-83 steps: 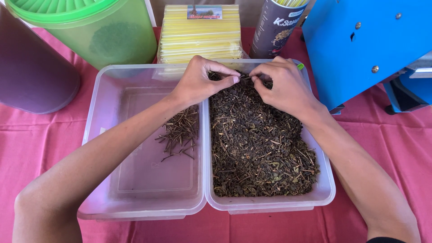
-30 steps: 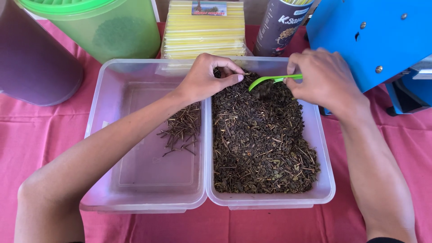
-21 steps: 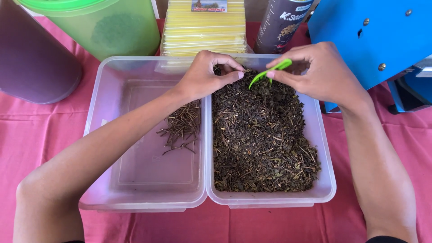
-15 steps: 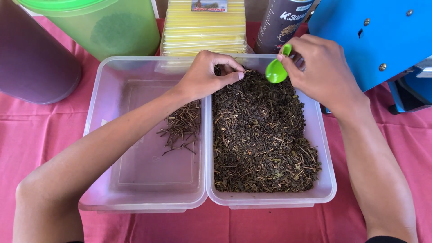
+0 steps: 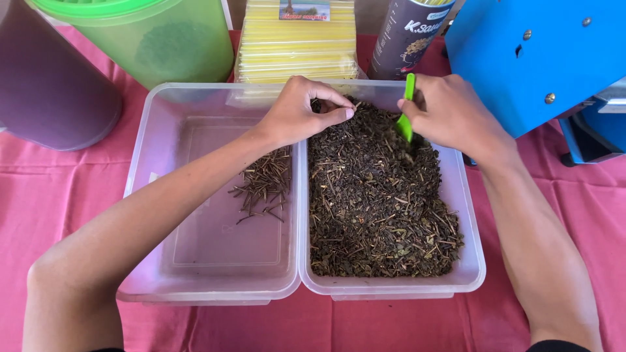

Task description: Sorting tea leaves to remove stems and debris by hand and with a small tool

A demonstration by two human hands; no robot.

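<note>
green scoop (image 5: 407,111) bowl buried in dried leaves (image 5: 378,195)

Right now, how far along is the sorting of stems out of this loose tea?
Done: only a small pile of stems lies in the left tub. In hand: the right hand holds a green scoop dug into the tea, and the left hand pinches at the leaves. Left: the right tub holds a full bed of loose tea, so most looks unsorted.
</note>
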